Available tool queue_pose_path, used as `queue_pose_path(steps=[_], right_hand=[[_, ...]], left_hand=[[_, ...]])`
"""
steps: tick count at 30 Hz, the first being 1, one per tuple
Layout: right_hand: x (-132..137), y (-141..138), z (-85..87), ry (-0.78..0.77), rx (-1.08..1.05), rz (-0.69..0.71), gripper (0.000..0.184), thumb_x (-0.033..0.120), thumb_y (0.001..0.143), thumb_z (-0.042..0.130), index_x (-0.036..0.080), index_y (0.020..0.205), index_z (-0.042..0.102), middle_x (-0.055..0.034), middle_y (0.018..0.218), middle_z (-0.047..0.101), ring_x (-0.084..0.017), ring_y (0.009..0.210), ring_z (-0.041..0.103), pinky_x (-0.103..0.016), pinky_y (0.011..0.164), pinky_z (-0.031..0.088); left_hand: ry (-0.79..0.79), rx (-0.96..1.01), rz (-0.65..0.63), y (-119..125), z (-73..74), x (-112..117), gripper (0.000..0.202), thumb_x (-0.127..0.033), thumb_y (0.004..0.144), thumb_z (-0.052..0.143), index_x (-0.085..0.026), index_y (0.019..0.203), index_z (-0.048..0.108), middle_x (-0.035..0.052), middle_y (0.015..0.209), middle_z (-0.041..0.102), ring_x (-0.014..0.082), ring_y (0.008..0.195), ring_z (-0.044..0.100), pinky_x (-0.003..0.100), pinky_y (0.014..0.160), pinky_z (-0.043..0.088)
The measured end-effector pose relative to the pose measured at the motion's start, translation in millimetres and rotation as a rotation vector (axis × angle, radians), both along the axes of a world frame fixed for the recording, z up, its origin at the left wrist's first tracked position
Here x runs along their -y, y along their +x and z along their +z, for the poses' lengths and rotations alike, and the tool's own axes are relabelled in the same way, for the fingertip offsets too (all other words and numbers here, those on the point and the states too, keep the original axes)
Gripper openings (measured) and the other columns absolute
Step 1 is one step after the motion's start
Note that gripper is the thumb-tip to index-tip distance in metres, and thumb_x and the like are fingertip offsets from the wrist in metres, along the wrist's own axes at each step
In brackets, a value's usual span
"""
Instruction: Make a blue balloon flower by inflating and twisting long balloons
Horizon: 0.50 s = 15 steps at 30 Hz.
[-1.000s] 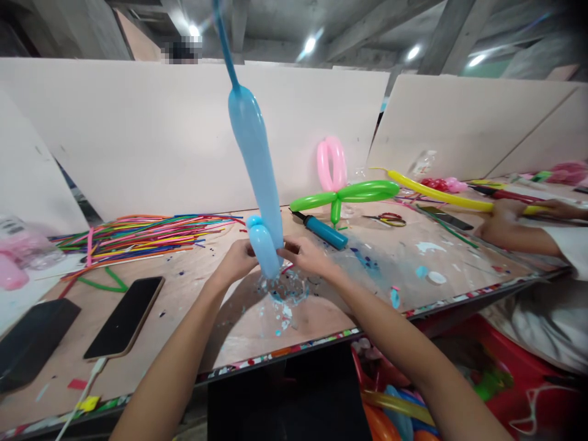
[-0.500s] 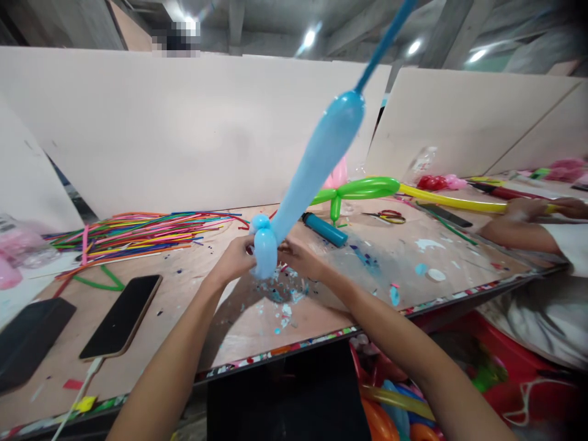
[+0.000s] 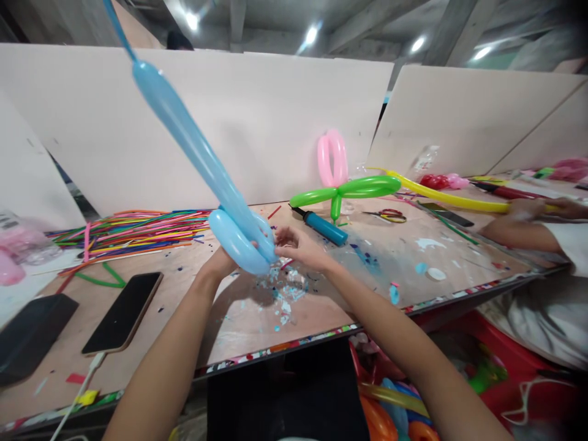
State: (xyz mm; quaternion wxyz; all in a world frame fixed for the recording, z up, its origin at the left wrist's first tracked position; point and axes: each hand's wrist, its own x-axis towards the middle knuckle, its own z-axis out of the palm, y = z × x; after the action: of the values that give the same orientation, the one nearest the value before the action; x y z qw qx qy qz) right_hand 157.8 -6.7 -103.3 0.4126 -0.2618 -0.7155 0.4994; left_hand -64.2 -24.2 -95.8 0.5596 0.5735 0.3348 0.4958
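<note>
A long light-blue modelling balloon (image 3: 197,150) rises up and to the left, its thin uninflated tail pointing at the ceiling. Its lower end is folded into loops over the table. My left hand (image 3: 223,260) is wrapped round the looped part from behind, with most of its fingers hidden by the balloon. At the right side of the loops, my right hand (image 3: 301,248) has its fingers curled and pressed to the balloon's twisted end. Behind my hands lies a blue hand pump (image 3: 325,228). A green and pink balloon flower (image 3: 337,193) stands beyond it.
Several uninflated balloons (image 3: 138,233) lie in a heap at the left, behind a phone (image 3: 124,312) and a black case (image 3: 34,337). Scissors (image 3: 388,215) rest at the back right. Another person's hands (image 3: 528,214) hold a yellow balloon (image 3: 454,197). White panels (image 3: 275,122) border the table.
The blue balloon has swung from leaning right to leaning left, and its looped end has turned with it. The pink part of the balloon flower now shows fully.
</note>
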Motion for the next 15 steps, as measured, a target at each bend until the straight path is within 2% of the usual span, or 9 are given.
queue_pose_path(steps=[2, 4, 7, 10, 12, 15], right_hand=[[0, 2, -1.3, -0.114, -0.002, 0.086, 0.055, 0.033, 0.071, 0.079, 0.022, 0.119, 0.054, -0.0068, 0.116, 0.059, -0.018, 0.100, 0.059, -0.034, 0.086, 0.049], [2, 0, -3.4, -0.265, -0.049, 0.244, 0.063, 0.038, 0.073, 0.078, 0.025, 0.128, 0.049, -0.0079, 0.123, 0.057, -0.020, 0.106, 0.059, -0.037, 0.089, 0.050], [8, -9, -7.3, -0.451, -0.191, 0.384, 0.062, 0.047, 0.073, 0.076, 0.022, 0.125, 0.052, -0.0070, 0.112, 0.064, -0.020, 0.097, 0.063, -0.039, 0.088, 0.051], [14, -20, -10.5, -0.518, -0.302, 0.384, 0.059, 0.048, 0.072, 0.076, 0.022, 0.120, 0.055, -0.0046, 0.099, 0.067, -0.020, 0.091, 0.064, -0.038, 0.084, 0.052], [15, -25, -12.5, -0.514, -0.352, 0.353, 0.057, 0.043, 0.072, 0.077, 0.025, 0.122, 0.055, -0.0038, 0.103, 0.067, -0.021, 0.093, 0.063, -0.037, 0.084, 0.053], [15, -29, -16.3, -0.506, -0.394, 0.278, 0.055, 0.038, 0.071, 0.077, 0.026, 0.120, 0.057, -0.0039, 0.111, 0.065, -0.021, 0.094, 0.063, -0.034, 0.081, 0.053]], left_hand=[[-0.054, 0.148, 0.007, -1, -2.1, -2, 0.056, -0.043, 0.058, 0.083, -0.017, 0.105, 0.066, 0.0089, 0.108, 0.070, 0.0292, 0.107, 0.063, 0.045, 0.097, 0.048], [-0.089, 0.264, 0.006, 0, -2.3, -2, 0.054, -0.041, 0.057, 0.085, -0.019, 0.103, 0.066, 0.0063, 0.105, 0.071, 0.0283, 0.109, 0.062, 0.044, 0.098, 0.048], [-0.114, 0.351, -0.016, 2, -1.6, 0, 0.051, -0.038, 0.058, 0.085, -0.022, 0.102, 0.066, 0.0034, 0.103, 0.071, 0.0264, 0.107, 0.063, 0.042, 0.097, 0.049], [-0.107, 0.349, -0.048, 5, -1.5, 1, 0.048, -0.034, 0.058, 0.085, -0.022, 0.100, 0.066, 0.0022, 0.102, 0.071, 0.0259, 0.106, 0.064, 0.042, 0.096, 0.050], [-0.092, 0.354, -0.073, 7, -1.6, 1, 0.045, -0.032, 0.057, 0.085, -0.020, 0.097, 0.067, 0.0028, 0.098, 0.072, 0.0275, 0.107, 0.063, 0.042, 0.095, 0.050], [-0.078, 0.405, -0.094, 11, -1.3, 0, 0.046, -0.038, 0.053, 0.087, -0.019, 0.091, 0.068, 0.0032, 0.091, 0.073, 0.0285, 0.103, 0.065, 0.042, 0.092, 0.052]])
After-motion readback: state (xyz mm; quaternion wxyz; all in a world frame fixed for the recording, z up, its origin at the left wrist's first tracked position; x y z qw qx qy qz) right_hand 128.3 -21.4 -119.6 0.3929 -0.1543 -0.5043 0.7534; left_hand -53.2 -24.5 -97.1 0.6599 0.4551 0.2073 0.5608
